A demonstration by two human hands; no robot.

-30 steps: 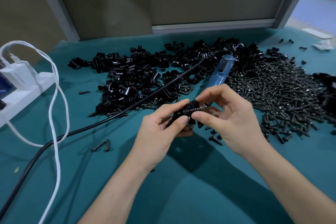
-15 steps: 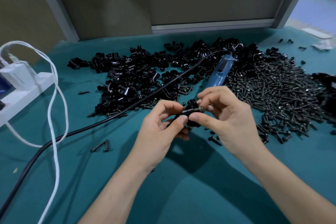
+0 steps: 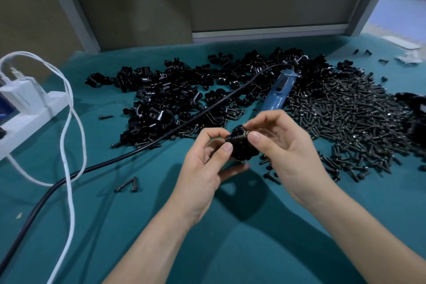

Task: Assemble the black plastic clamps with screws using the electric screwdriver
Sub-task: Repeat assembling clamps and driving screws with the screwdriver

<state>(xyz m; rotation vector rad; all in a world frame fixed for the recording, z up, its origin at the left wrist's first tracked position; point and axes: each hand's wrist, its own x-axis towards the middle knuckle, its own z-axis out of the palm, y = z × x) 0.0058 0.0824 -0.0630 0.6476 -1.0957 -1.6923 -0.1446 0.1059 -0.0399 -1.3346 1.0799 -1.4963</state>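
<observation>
My left hand [image 3: 205, 166] grips a black plastic clamp [image 3: 241, 148] above the teal mat, thumb on its near side. My right hand [image 3: 285, 145] pinches a screw [image 3: 244, 134] between thumb and forefinger at the clamp's top. The blue electric screwdriver [image 3: 277, 93] lies on the mat just beyond my hands, its tip hidden behind my right fingers. A heap of black clamps [image 3: 184, 97] sits behind on the left and a heap of dark screws [image 3: 345, 117] on the right.
The screwdriver's black cable [image 3: 138, 152] runs diagonally to the lower left. A white power strip [image 3: 25, 117] with a charger and a looping white cable [image 3: 69, 145] is at the left edge. Two loose screws [image 3: 129, 184] lie near my left forearm. Grey panels stand behind.
Both hands have stayed in place over the mat. My right fingers have shifted on the screw, which now sits closer into the clamp's top.
</observation>
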